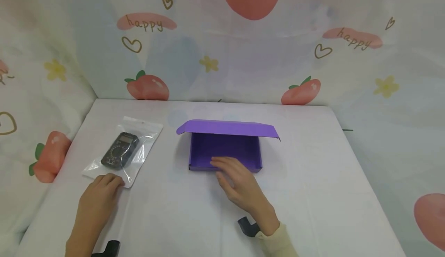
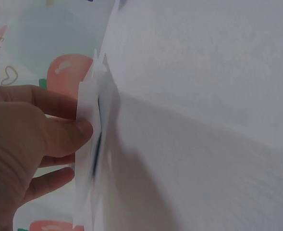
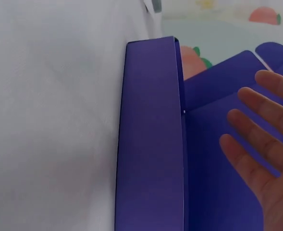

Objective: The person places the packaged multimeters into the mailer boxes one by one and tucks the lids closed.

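Observation:
A clear plastic bag (image 1: 147, 133) with a black digital multimeter (image 1: 120, 150) inside lies on the left side of the table. My left hand (image 1: 99, 197) is at the bag's near edge. In the left wrist view the thumb and fingers pinch that edge of the bag (image 2: 87, 108). A purple cardboard box (image 1: 226, 148) stands in the middle, its lid (image 1: 227, 127) raised at the back and its inside bare. My right hand (image 1: 243, 189) hovers over the box's front edge, fingers straight and apart, holding nothing in the right wrist view.
A white cloth (image 1: 313, 179) covers the table. Behind and at the sides hangs a printed fabric backdrop (image 1: 240, 56) with fruit, hearts and flowers. Black camera mounts (image 1: 248, 227) sit at both wrists.

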`<act>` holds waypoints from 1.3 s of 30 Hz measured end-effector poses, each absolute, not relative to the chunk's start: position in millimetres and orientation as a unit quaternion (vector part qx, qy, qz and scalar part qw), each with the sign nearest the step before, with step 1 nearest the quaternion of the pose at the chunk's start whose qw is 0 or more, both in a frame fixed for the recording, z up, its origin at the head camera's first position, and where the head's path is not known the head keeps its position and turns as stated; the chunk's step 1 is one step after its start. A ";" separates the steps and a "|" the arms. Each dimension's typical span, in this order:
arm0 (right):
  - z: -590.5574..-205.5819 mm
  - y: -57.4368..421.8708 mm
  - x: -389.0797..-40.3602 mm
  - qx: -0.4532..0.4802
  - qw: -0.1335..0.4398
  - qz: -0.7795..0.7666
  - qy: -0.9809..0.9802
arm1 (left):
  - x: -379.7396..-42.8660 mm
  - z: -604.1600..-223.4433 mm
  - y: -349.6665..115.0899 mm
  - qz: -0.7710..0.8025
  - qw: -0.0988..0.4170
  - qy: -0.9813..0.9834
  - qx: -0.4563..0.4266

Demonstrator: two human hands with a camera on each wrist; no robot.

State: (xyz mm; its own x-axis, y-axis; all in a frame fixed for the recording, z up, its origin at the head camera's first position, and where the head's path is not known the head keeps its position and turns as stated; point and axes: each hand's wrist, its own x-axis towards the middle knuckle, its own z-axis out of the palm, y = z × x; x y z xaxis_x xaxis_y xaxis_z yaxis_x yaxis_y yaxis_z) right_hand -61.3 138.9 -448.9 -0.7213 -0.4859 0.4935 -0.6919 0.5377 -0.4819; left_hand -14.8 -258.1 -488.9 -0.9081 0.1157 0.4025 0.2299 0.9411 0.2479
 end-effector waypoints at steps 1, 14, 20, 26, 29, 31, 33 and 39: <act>-448.8 135.9 -63.0 0.344 0.149 0.339 -0.863 | -12.8 -489.2 -258.8 -0.149 0.193 -0.966 -0.089; -445.0 95.6 -83.0 0.347 0.053 0.358 -0.865 | 0.6 -491.3 -279.1 -0.149 0.218 -0.959 -0.106; -445.2 73.9 -94.1 0.325 -0.025 0.413 -0.850 | 6.0 -490.3 -288.6 -0.142 0.184 -0.971 -0.055; -444.0 50.4 -105.8 0.267 -0.128 0.488 -0.821 | 8.9 -490.5 -300.2 -0.142 0.178 -0.973 -0.025; -443.0 37.3 -111.1 0.242 -0.149 0.503 -0.816 | 8.2 -490.9 -307.9 -0.143 0.165 -0.976 -0.007; -442.9 28.0 -114.6 0.227 -0.151 0.508 -0.817 | 6.6 -491.5 -313.1 -0.145 0.154 -0.977 0.008; -444.3 18.5 -118.0 0.213 -0.149 0.516 -0.816 | 4.8 -492.2 -317.8 -0.148 0.148 -0.978 0.021; -449.2 -5.9 -127.7 0.173 -0.169 0.525 -0.816 | 1.3 -491.6 -328.2 -0.163 0.171 -0.971 0.033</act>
State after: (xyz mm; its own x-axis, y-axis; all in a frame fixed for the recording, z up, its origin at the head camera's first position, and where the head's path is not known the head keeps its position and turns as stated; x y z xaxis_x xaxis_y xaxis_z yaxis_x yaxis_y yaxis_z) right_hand -127.7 -5.9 -449.2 -0.8829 -0.4601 -0.0934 -0.1053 0.3879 -0.9157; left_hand 1.3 -328.2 -491.6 -0.9396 -0.1192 0.3210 -0.0081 0.9450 0.3271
